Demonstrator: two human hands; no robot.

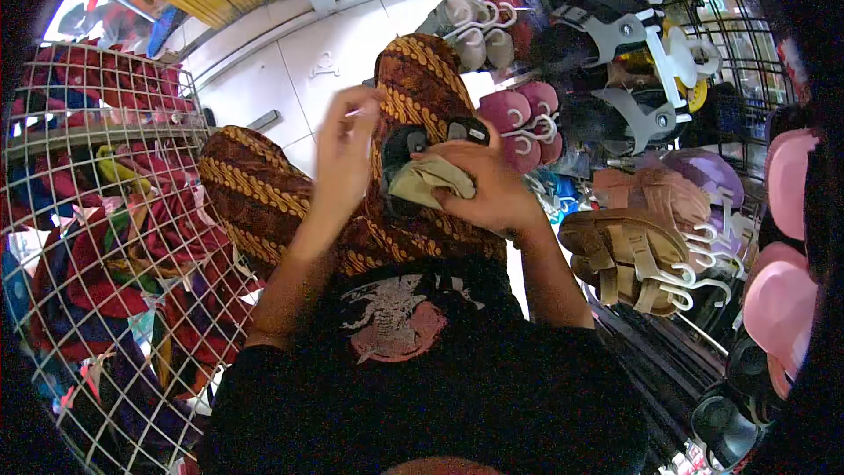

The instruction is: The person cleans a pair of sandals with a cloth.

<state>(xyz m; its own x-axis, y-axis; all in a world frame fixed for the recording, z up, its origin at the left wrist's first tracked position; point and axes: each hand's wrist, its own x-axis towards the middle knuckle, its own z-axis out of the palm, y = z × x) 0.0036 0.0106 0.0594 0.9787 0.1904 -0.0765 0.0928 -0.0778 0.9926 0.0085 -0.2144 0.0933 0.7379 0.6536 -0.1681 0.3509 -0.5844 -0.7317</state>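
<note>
My right hand (497,183) is closed round a crumpled olive-beige cloth (431,179), thumb and fingers pressing on it. Dark sandals (406,142) are held against my lap in the same hand, partly covered by the cloth and fingers. To the left, my left hand (345,136) is raised above my knee, blurred by motion and apart from the sandals. Its fingers look pinched together, with a thin pale streak at the tips that I cannot make out. Brown patterned trousers (413,79) cover my bent legs beneath both hands.
A wire-mesh basket (114,132) with red and coloured goods stands at left. On the right hang brown sandals (629,255), maroon footwear (519,114) and pink footwear (782,299). White tiles (255,79) show ahead, with a loose white hanger (325,64) on them.
</note>
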